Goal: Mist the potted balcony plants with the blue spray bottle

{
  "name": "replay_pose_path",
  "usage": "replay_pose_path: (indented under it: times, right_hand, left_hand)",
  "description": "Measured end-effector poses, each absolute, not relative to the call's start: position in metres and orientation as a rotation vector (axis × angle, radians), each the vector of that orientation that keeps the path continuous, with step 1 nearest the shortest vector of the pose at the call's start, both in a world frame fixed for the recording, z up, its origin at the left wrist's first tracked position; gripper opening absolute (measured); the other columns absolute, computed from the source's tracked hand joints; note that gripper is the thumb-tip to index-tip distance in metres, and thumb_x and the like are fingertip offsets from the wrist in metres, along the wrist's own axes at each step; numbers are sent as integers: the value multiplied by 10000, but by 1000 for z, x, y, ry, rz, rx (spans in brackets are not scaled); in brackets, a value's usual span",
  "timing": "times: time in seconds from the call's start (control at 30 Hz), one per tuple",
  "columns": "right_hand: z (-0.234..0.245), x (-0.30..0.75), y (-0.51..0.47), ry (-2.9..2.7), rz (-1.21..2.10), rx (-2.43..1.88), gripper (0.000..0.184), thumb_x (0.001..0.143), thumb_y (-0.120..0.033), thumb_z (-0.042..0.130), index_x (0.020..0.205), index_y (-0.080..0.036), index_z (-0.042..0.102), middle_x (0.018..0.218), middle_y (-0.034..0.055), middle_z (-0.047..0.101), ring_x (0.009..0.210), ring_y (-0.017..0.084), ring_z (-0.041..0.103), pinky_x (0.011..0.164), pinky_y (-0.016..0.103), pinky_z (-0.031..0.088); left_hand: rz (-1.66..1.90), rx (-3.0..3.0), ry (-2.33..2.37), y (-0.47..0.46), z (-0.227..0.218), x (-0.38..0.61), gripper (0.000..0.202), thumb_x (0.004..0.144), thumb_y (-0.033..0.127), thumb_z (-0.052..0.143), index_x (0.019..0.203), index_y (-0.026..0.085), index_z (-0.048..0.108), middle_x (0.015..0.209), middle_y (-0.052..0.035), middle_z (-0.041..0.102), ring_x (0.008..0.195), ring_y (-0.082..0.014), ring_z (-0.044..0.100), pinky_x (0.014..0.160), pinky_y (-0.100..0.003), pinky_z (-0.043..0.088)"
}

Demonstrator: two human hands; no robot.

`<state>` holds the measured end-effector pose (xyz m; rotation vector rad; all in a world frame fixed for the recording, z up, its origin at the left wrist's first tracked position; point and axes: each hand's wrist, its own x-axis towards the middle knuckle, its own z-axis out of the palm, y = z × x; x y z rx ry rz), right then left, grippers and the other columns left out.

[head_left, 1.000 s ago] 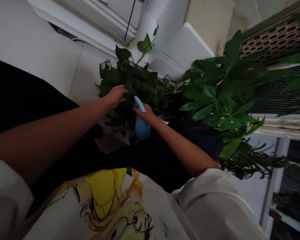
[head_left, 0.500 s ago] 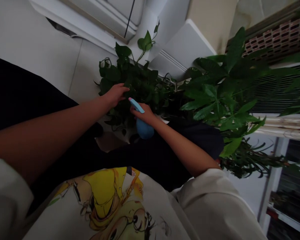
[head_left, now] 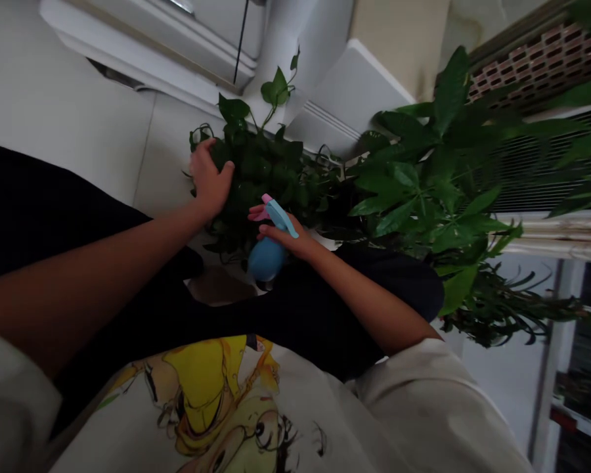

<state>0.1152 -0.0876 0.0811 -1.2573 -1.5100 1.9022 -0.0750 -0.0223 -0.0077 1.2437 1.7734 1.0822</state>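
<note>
A blue spray bottle [head_left: 267, 258] with a light-blue head and a pink nozzle is gripped around its neck by my right hand [head_left: 288, 236]. Its nozzle points up and left, toward the leaves. My left hand [head_left: 211, 179] is at the left side of a leafy trailing plant [head_left: 266, 161], thumb and fingers spread apart. Those fingers reach in among the leaves at the plant's edge; whether they touch a leaf I cannot tell. The plant's pot is hidden under the foliage.
To the right grows a larger broad-leaved plant [head_left: 418, 184], with a narrow-leaved one [head_left: 507, 302] below it. White furniture [head_left: 177, 39] and a white panel [head_left: 354, 92] stand behind. My dark-clothed knees [head_left: 389, 269] flank the plant.
My left hand has moved left and up along the foliage, its fingers now spread wider. The spray bottle has tilted, its base swinging left, and more of its head shows.
</note>
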Motion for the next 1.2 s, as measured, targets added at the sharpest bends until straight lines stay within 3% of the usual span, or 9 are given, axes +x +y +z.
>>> replay_pose_path:
  times: [0.07, 0.17, 0.27, 0.37, 0.63, 0.8, 0.9, 1.0, 1.2]
  right_hand:
    - [91, 121, -87, -1349, 1931, -1255, 587, 772, -412, 709, 1297, -221, 529, 1343, 93, 616, 1107, 234, 643, 789, 325, 589]
    - [110, 135, -85, -1176, 1890, -1210, 530, 778, -411, 702, 1255, -229, 558, 1255, 68, 672, 993, 189, 671, 803, 302, 573]
    - [128, 149, -85, -1043, 1786, -1212, 447, 797, -463, 659, 1170, -226, 596, 1210, 61, 698, 922, 168, 671, 855, 314, 557]
    - [143, 161, -91, -967, 1645, -1275, 422, 787, -479, 649, 1138, -254, 586, 1273, 43, 674, 1007, 180, 658, 923, 337, 540]
    - [162, 173, -126, -837, 1582, -1282, 526, 745, -409, 702, 1225, -293, 521, 1404, 38, 589, 1292, 240, 547, 988, 416, 521]
    - [160, 168, -165, -932, 1696, -1291, 712, 710, -399, 806, 1349, -321, 499, 1523, 32, 477, 1347, 258, 501, 1019, 392, 493]
    - [149, 161, -187, -764, 1725, -1473, 642, 749, -523, 758, 1306, -274, 559, 1466, 60, 542, 1309, 259, 516, 1030, 394, 476]
    - [135, 156, -198, -543, 1819, -1529, 634, 700, -589, 763, 1205, -235, 612, 1370, 79, 613, 1088, 239, 616, 898, 367, 524]
    - [119, 155, -193, -318, 1722, -1622, 453, 663, -529, 772, 930, -180, 661, 877, 40, 702, 767, 171, 608, 711, 296, 506]
  left_hand:
    - [1118, 1276, 1799, -26, 7, -72, 489, 873, 74, 668, 1292, 139, 424, 1372, -99, 441, 1277, -181, 363, 1155, -403, 280]
    - [1152, 1281, 1658, -40, 28, -59, 471, 873, 84, 658, 1289, 150, 447, 1377, -109, 398, 1281, -184, 376, 1086, -348, 380]
    - [928, 1194, 1535, -60, 43, -42, 273, 899, 125, 583, 1169, 152, 553, 1249, -99, 460, 1209, -201, 455, 1068, -368, 404]
    - [662, 1122, 1502, -78, 57, -30, 149, 900, 188, 530, 995, 154, 640, 1141, -100, 513, 1212, -247, 474, 1092, -406, 383]
    - [238, 123, 876, -124, 88, -14, 530, 871, 589, 524, 1265, 237, 570, 1007, -72, 706, 834, -285, 690, 751, -451, 561]
    - [24, -173, 688, -174, 91, -16, 656, 884, 564, 448, 1313, 75, 527, 938, -176, 740, 799, -342, 728, 727, -480, 564]
    - [15, -317, 554, -209, 93, -16, 565, 890, 460, 497, 1318, 93, 534, 999, -177, 751, 872, -345, 740, 812, -481, 552]
    - [18, -401, 538, -229, 94, -14, 542, 878, 427, 541, 1292, 78, 549, 1000, -184, 754, 905, -342, 743, 840, -442, 550]
    - [-47, -431, 573, -224, 88, -12, 549, 896, 379, 500, 1336, 52, 496, 1022, -220, 745, 924, -349, 745, 851, -433, 564]
